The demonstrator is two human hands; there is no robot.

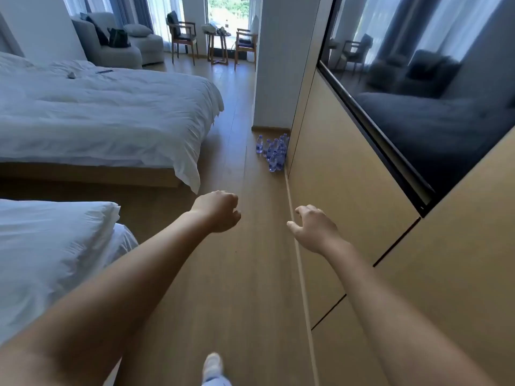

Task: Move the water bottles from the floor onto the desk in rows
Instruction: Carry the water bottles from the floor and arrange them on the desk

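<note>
Several clear water bottles (274, 151) with blue labels stand clustered on the wooden floor against the base of the tan wall panel, well ahead of me. My left hand (218, 210) reaches forward with its fingers curled in and holds nothing. To its right my right hand (313, 228) has its fingers loosely spread and is empty too. Both hands hang far short of the bottles. No desk is in view.
Two beds with white covers, a far bed (97, 115) and a near bed (50, 246), line the left side. A wall-mounted TV (423, 87) and tan panelling (348, 176) run along the right. Chairs and a small table (218, 45) stand by the window. My foot (213, 366) shows below.
</note>
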